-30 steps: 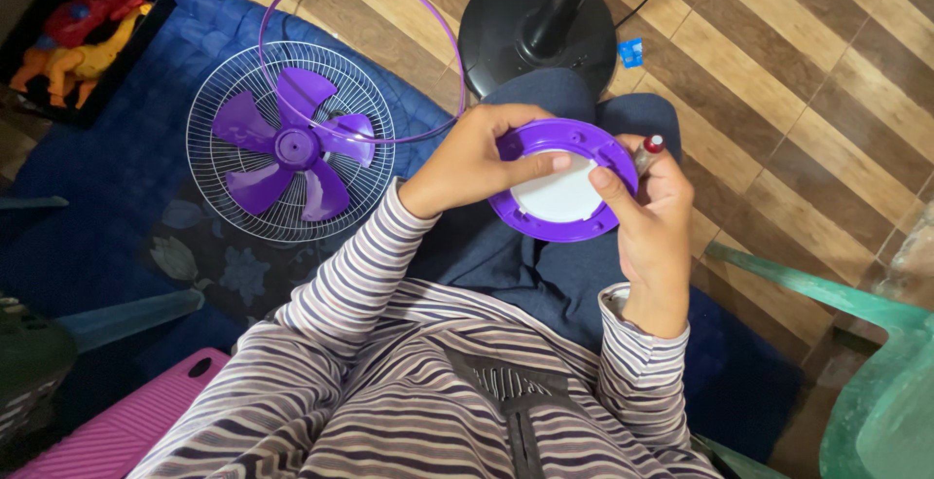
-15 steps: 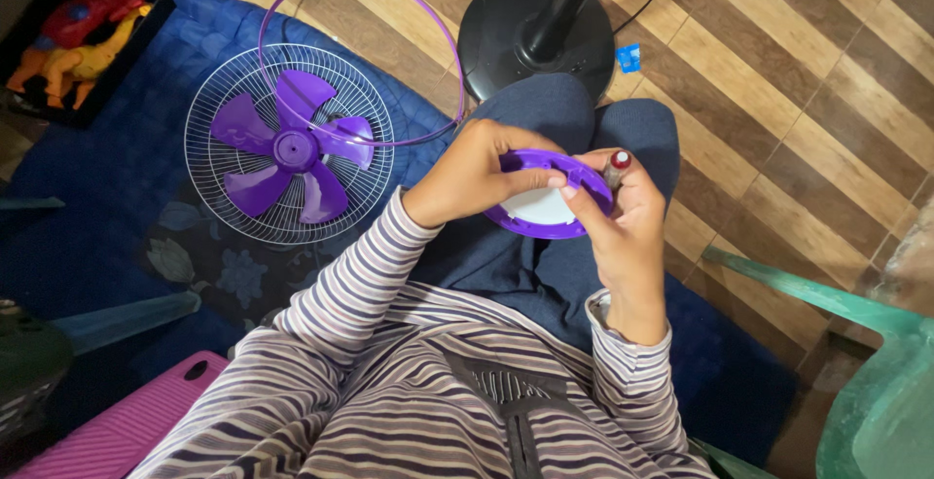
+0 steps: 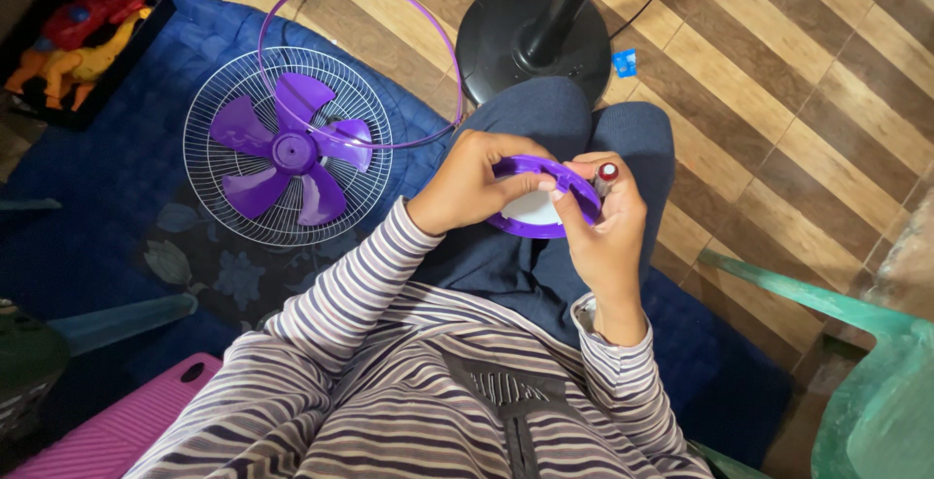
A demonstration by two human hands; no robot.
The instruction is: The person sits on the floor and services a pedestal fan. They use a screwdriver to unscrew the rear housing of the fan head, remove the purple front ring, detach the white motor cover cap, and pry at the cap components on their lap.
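Over my lap I hold a round purple fan cover (image 3: 540, 197) with a white centre, tilted away from me. My left hand (image 3: 472, 182) grips its left rim. My right hand (image 3: 603, 221) grips its right rim and also holds a screwdriver with a red tip (image 3: 606, 175) against it. A white wire fan grille (image 3: 287, 146) with a purple blade (image 3: 282, 153) lies on the blue mat (image 3: 107, 177) to my left. A thin purple ring (image 3: 360, 61) rests across the grille.
The black round fan base (image 3: 530, 32) with its purple-topped pole stands just beyond my knees on the striped wooden floor. A small blue packet (image 3: 625, 61) lies beside it. A green plastic chair (image 3: 856, 343) is at right, toys (image 3: 73, 27) at far left, a pink stool (image 3: 126, 421) below left.
The purple cover has tilted from facing up at me to nearly edge-on. My right hand moved up over its right rim, and both hands shifted slightly left.
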